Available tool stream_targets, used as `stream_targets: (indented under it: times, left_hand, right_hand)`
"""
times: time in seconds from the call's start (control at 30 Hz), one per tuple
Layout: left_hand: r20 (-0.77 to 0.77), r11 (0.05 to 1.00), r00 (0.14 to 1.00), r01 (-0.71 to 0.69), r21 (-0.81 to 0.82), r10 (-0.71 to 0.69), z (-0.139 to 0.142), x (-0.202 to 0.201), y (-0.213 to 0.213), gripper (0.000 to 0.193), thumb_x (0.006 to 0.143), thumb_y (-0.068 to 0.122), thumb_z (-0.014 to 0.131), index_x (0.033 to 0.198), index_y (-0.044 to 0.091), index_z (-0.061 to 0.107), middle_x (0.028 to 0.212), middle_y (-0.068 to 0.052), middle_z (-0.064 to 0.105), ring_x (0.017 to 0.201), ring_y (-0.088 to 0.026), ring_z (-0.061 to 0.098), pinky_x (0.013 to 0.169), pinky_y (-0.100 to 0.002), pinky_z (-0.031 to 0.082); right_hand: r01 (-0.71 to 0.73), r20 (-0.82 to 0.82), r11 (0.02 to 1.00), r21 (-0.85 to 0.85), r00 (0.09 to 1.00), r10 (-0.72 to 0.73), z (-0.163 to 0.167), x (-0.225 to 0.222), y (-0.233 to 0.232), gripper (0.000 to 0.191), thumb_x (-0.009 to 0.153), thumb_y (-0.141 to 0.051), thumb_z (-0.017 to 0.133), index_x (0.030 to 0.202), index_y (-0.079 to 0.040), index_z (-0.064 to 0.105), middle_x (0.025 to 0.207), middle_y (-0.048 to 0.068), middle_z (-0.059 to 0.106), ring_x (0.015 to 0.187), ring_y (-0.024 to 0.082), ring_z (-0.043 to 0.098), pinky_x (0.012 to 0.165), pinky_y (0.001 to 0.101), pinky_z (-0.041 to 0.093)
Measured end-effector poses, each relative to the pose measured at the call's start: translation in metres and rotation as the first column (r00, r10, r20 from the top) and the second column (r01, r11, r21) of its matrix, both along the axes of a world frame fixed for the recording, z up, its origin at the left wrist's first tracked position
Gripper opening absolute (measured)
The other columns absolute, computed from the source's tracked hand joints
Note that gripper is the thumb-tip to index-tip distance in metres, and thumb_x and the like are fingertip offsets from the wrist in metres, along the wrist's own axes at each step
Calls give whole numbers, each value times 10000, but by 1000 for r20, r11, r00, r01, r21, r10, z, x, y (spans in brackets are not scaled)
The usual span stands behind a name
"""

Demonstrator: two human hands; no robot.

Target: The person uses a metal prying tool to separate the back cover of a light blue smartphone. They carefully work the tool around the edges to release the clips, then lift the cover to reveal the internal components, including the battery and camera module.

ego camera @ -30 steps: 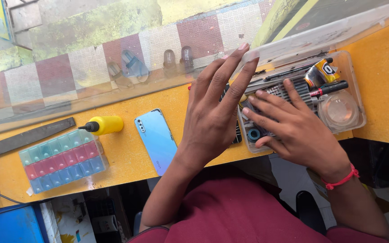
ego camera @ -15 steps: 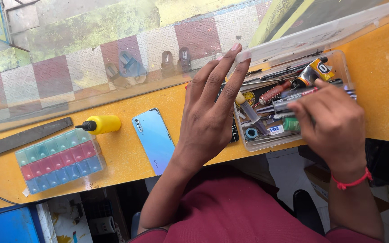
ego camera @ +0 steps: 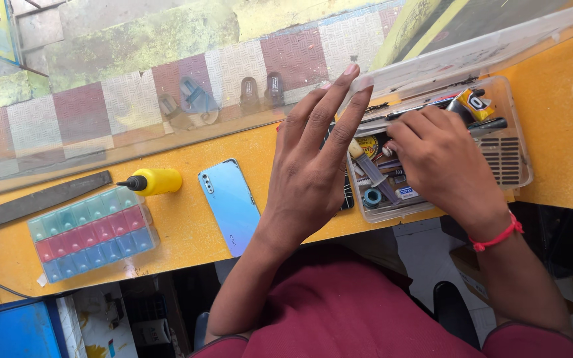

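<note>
My left hand (ego camera: pixel 313 169) lies flat with fingers spread on a dark device (ego camera: pixel 346 195) at the left edge of a clear plastic tool box (ego camera: pixel 508 156). My right hand (ego camera: pixel 442 166) reaches into the box's middle, fingers curled down among small tools, tubes and a roll of tape (ego camera: pixel 372 197). Whether those fingers grip anything is hidden. A light blue phone (ego camera: pixel 229 205) lies face down on the yellow counter (ego camera: pixel 187 225), left of my left hand. A red thread circles my right wrist.
A yellow squeeze bottle with a black tip (ego camera: pixel 154 181) lies left of the phone. A small compartment box in teal, red and blue (ego camera: pixel 91 232) sits nearer the front edge. A dark flat bar (ego camera: pixel 35 202) lies at far left. A glass pane stands behind the counter.
My right hand has moved leftwards inside the tool box, from the right compartments to the middle. My left hand stays flat where it was.
</note>
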State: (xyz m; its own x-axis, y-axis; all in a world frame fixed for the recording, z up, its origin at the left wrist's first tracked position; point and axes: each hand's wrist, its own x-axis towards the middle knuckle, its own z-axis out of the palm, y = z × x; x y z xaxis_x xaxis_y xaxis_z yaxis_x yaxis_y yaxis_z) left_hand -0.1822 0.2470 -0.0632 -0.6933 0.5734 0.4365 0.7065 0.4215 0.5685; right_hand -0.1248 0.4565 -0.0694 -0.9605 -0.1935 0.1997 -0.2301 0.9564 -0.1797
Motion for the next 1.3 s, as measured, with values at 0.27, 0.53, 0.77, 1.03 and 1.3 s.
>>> stream_targets:
  times: [0.27,0.53,0.77,1.03,1.3]
  left_hand:
    - [-19,999,1000,12,40,-11,1,1,5,763,929,-110,580,1604,188,383,1668,-3,346,1485,-257,427,1263,-385,388]
    - [-24,997,1000,21,71,-20,-2,0,5,750,950,-103,575,1607,200,380,1678,7,336,1420,-251,427,1231,-381,393]
    - [-58,999,998,-9,50,12,-6,-1,10,794,928,-109,570,1614,233,364,1680,40,329,1443,-224,430,1192,-379,409]
    - [-65,999,998,-17,49,21,-12,-2,13,836,907,-97,580,1621,270,348,1680,70,330,1410,-214,439,1184,-365,420]
    - [-73,991,996,52,121,-44,-8,-4,6,638,916,-115,570,1484,157,464,1614,25,419,1449,-230,473,1191,-383,422]
  right_hand:
    - [-40,-51,934,355,997,62,5,-19,-12,85,889,-127,686,967,-119,718,915,24,661,941,210,639,863,435,482]
    - [-78,-137,901,427,979,150,6,-20,-14,145,871,-147,676,997,-89,720,985,31,669,965,201,654,838,378,500]
    - [-107,-121,829,550,971,206,3,-27,-16,69,878,-149,673,873,-94,715,893,25,662,893,183,661,737,351,498]
    - [-101,-224,863,495,945,239,3,-14,-3,94,924,-123,689,970,-56,736,942,43,674,951,199,663,926,374,544]
    - [48,-240,998,-41,969,-56,52,40,-7,62,840,19,726,900,26,715,936,132,695,907,305,687,820,406,547]
